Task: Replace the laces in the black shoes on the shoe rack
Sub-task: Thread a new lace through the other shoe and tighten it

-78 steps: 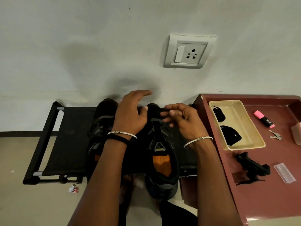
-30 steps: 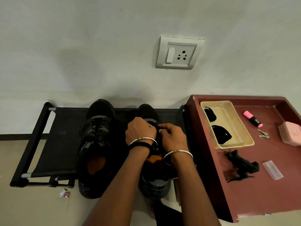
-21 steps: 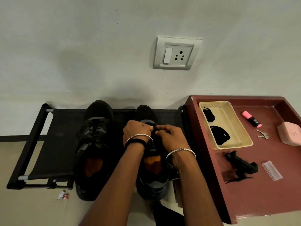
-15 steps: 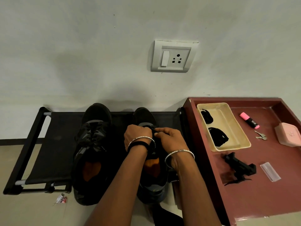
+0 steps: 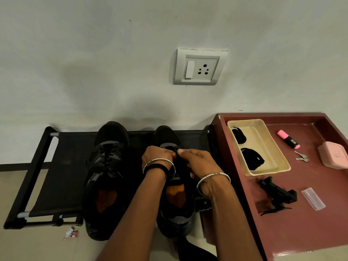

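On the shoe rack (image 5: pixel 47 166), a black pair stands side by side with toes to the wall, and a person bends over the right shoe (image 5: pixel 167 135). Both grips are clenched over its front eyelets. The left grip (image 5: pixel 157 157) and right grip (image 5: pixel 196 161) meet fingertip to fingertip, pinching what appears to be the lace (image 5: pixel 172 147), though black on black the strand is hard to make out. The left shoe (image 5: pixel 107 166) beside it is laced and tied. Two dark bundles (image 5: pixel 252 161), probably laces, lie in the cream tray (image 5: pixel 282 167) on the red bench (image 5: pixel 301 232) just right of the rack. The step in hand looks like work at the lowest eyelets. To do it well, one grip should steady the eyelet flap while the other draws the strand straight through. The strand wants to lie flat and untwisted with both ends even, and the shoe needs pressing down so it does not slide on the rack's fabric shelf.
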